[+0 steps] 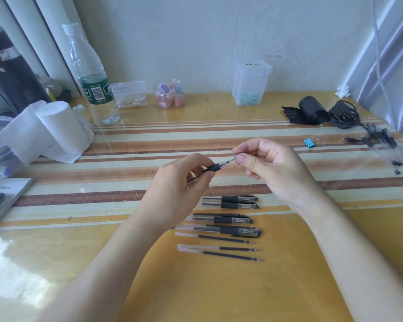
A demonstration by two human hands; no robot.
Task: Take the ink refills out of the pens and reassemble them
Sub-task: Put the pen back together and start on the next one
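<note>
My left hand [179,182] grips a pen barrel [213,168] with a black rubber grip, its front end pointing right and up. My right hand [263,163] pinches the small metal tip cone [236,156] at the barrel's front; the refill point shows between the two. Below my hands, on the yellow table, lie several capped black pens [240,202] in a row. Nearer to me lie several loose ink refills [228,239], points to the right.
More clear pens [382,138] lie at the right edge, beside a blue binder clip [309,142], a black roll [311,110] and a cable. A water bottle [91,75], tissue rolls [54,131], small plastic boxes and a jar [170,94] stand at the back.
</note>
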